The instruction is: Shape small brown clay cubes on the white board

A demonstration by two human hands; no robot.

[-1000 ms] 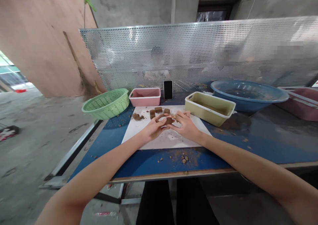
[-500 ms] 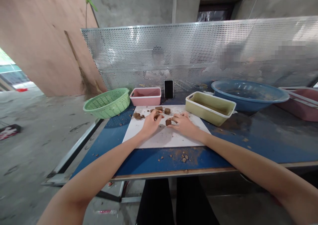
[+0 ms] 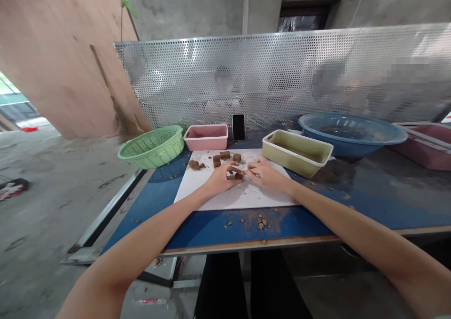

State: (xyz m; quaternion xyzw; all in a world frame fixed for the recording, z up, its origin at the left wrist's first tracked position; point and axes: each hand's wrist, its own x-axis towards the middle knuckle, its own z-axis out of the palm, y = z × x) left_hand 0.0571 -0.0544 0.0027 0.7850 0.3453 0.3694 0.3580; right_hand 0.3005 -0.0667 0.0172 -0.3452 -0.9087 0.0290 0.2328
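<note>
Over the white board, my left hand curls its thumb and fingers around a small brown block that looks like clay or packed earth. My right hand is just to the right, its bent fingers pressed together and pointing at that block. Whether those fingertips touch the block or hold a bit of it is too small to make out. Behind my left hand stand more brown blocks: an upright one, a lying one and another. A crumbly brown lump lies at the board's left.
Along the back of the blue table are a green basket, a pink bin, a propped phone, an olive bin and a blue basin. Crumbs lie near the front edge. A perforated metal panel rises behind.
My left hand has moved right from beside the back blocks and closed around the block my right hand was holding. The right hand's fingers have drawn back slightly. The upright block shows more fully.
</note>
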